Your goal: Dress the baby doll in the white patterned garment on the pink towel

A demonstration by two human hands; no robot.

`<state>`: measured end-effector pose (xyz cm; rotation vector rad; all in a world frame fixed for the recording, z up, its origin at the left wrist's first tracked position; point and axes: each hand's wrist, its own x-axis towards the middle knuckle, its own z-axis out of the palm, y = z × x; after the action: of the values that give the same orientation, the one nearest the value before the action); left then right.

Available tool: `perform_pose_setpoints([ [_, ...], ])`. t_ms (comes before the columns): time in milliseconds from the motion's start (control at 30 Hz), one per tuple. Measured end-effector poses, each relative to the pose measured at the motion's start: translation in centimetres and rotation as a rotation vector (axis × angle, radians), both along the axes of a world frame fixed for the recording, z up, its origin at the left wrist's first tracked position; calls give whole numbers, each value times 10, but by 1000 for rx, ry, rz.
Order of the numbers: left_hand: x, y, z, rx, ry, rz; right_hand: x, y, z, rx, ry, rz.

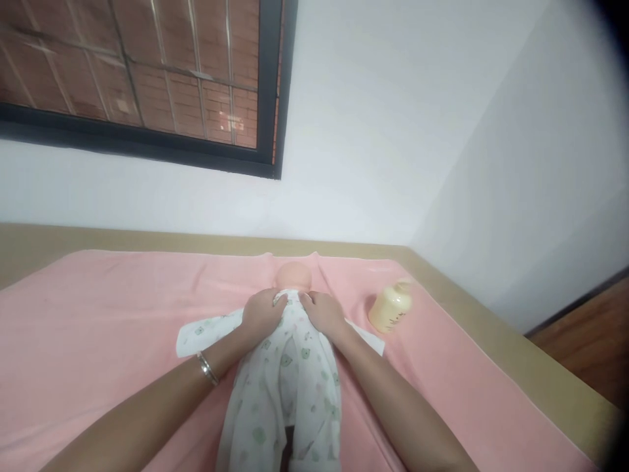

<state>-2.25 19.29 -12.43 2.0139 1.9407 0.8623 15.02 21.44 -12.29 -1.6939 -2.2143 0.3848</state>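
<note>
A white baby romper [287, 360] with a pale green print stretches toward me, its sleeves spread flat to both sides. Above its collar shows the bald, skin-toned head of a baby doll [293, 274]; whether the body is inside the garment or beneath it I cannot tell. My left hand [265, 314] is closed on the left shoulder of the romper near the collar, thumb on top. At the right shoulder my right hand [323, 314] grips the cloth in the same way. The fingertips of both hands are partly hidden.
A pink blanket [122, 314] with some wrinkles covers most of the tan surface [472, 328]. To the right of the romper's sleeve a pale yellow bottle [390, 308] stands tilted in view. White walls and a dark-framed window [196, 157] rise behind.
</note>
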Motion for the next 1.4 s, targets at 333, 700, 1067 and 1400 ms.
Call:
perform_pose_setpoints([
  [333, 0, 2, 0, -15, 10, 18, 2, 2, -1, 11, -1, 5],
  [700, 0, 1, 2, -4, 7, -8, 2, 3, 1, 15, -7, 5],
  [1067, 2, -8, 1, 309, 393, -39, -7, -44, 29, 272, -246, 179],
  [1400, 3, -5, 1, 396, 405, -135, 8, 0, 16, -72, -10, 72],
])
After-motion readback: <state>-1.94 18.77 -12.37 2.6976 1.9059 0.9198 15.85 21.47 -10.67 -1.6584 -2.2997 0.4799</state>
